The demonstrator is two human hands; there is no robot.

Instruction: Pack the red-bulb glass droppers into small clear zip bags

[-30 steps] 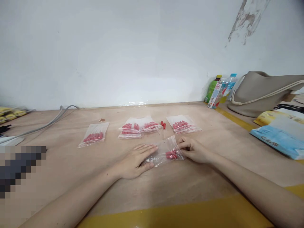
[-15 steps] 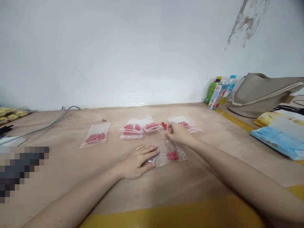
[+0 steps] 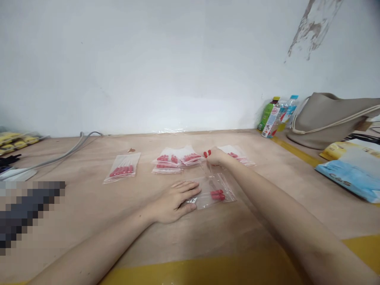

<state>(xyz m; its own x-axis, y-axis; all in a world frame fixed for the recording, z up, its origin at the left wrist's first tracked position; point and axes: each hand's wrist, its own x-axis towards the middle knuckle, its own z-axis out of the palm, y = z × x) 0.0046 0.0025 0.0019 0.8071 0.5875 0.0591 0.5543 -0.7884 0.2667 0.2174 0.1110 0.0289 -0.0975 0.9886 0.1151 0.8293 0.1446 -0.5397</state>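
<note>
Only clean read: "C&S", dark letters on the blue pack (image 3: 352, 186), right side of the table, well forward of the back edge. Letters run at a slant along the side facing the camera. Other print on that pack: can't make it out.

Bottles by the table's back edge, toward the right: labels present, not readable at this size. Clear bottle (image 3: 269, 126) in front has a white label with a round red mark up top and dark characters lower down, too small to resolve. Green-labelled bottle (image 3: 265, 115) beside it and blue-capped bottle (image 3: 290, 111): label print too small as well.
</note>
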